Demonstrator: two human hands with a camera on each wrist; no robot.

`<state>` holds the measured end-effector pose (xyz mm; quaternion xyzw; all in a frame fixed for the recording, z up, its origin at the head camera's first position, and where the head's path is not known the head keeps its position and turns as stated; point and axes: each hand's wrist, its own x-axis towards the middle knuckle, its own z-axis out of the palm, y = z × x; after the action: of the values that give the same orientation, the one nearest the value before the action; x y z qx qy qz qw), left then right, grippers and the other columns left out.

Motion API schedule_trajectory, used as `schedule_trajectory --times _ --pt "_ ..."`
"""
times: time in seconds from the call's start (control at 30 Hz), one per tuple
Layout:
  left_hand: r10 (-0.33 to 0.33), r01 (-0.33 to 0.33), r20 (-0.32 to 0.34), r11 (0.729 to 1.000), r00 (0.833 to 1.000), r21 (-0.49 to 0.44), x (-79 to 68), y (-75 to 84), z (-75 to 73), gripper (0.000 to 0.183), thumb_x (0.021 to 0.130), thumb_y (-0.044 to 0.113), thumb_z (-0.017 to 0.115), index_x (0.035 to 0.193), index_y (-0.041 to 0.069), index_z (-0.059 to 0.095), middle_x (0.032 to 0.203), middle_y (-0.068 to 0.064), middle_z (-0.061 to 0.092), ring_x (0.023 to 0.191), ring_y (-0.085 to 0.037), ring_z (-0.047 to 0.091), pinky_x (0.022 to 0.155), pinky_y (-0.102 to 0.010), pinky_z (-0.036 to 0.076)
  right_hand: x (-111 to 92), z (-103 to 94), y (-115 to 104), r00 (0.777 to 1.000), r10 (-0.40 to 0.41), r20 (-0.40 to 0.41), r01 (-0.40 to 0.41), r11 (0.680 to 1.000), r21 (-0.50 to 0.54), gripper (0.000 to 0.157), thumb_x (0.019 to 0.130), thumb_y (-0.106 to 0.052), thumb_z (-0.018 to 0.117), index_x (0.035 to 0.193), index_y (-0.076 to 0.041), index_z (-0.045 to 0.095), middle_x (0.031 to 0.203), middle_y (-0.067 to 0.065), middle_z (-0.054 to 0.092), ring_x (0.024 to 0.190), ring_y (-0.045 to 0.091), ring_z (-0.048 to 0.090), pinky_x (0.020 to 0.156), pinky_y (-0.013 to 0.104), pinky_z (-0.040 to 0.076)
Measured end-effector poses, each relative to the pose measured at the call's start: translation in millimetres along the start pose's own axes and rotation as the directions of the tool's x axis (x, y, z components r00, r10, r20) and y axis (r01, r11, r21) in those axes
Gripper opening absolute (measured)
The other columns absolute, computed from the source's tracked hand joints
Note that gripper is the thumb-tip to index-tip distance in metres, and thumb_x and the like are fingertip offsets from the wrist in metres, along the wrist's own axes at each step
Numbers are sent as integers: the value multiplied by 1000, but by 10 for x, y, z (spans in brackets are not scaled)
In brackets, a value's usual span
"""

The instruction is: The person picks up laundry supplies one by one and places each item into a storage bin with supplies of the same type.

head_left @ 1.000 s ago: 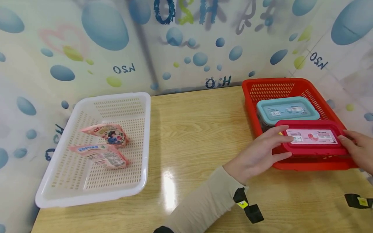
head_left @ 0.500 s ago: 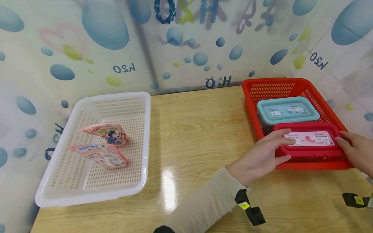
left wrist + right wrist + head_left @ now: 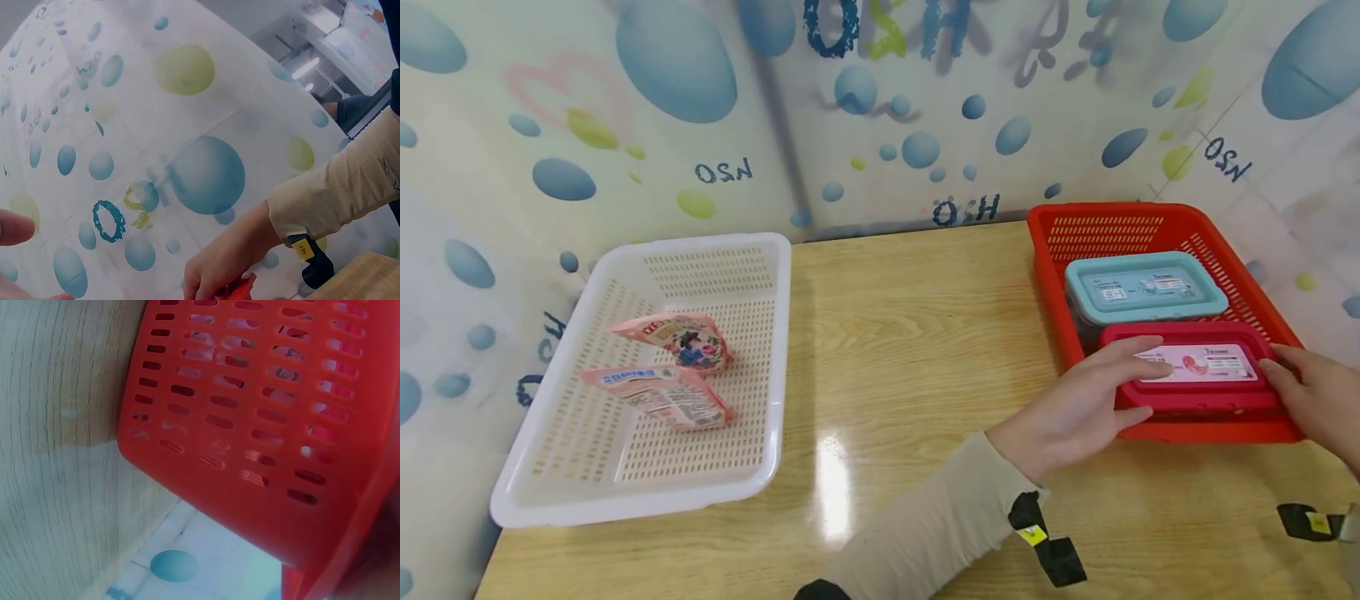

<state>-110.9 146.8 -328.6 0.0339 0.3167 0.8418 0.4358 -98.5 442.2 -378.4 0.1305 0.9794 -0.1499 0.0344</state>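
A plastic food container with a dark pink-red lid and pale pink label (image 3: 1206, 364) sits low in the front part of the red basket (image 3: 1150, 432) in the head view. My left hand (image 3: 1075, 412) holds its left end, with fingers over the lid and thumb at the front corner. At the opposite end, my right hand (image 3: 1315, 396) grips the lid's edge, its thumb on top. Just behind lies a matching container with a light blue lid (image 3: 1146, 285). The right wrist view shows mostly the basket's slotted wall (image 3: 231, 419), with pink packaging visible through the slots.
On the left of the wooden table (image 3: 880, 350) stands a white basket (image 3: 775, 350). It contains two pink triangular packets, one printed with a cartoon figure (image 3: 688, 340) and the other turned text side up (image 3: 662, 398). A bubble-patterned sheet (image 3: 880, 117) hangs behind.
Both hands have shifted the red-lidded container slightly left and toward the front, and it sits lower in the red basket. The blue-lidded container and packets have stayed put.
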Motion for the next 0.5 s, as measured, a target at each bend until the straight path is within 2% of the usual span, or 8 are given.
schedule_trajectory --times 0.3,0.5 --pt "-3 4 -12 997 1000 82 -37 24 -13 27 90 13 47 114 23 56 115 8 45 113 -18 36 95 -43 31 28 -14 -43 1000 2 31 -1 999 -38 63 93 -30 43 130 16 21 102 35 36 69 34 46 46 32 48" --pt "-12 14 -15 995 1000 98 -44 41 -27 27 90 14 48 113 23 57 113 9 46 112 -17 36 92 -44 32 35 -24 -51 998 42 50 -39 998 -54 65 93 -33 41 131 15 20 101 35 37 67 30 47 45 29 47"
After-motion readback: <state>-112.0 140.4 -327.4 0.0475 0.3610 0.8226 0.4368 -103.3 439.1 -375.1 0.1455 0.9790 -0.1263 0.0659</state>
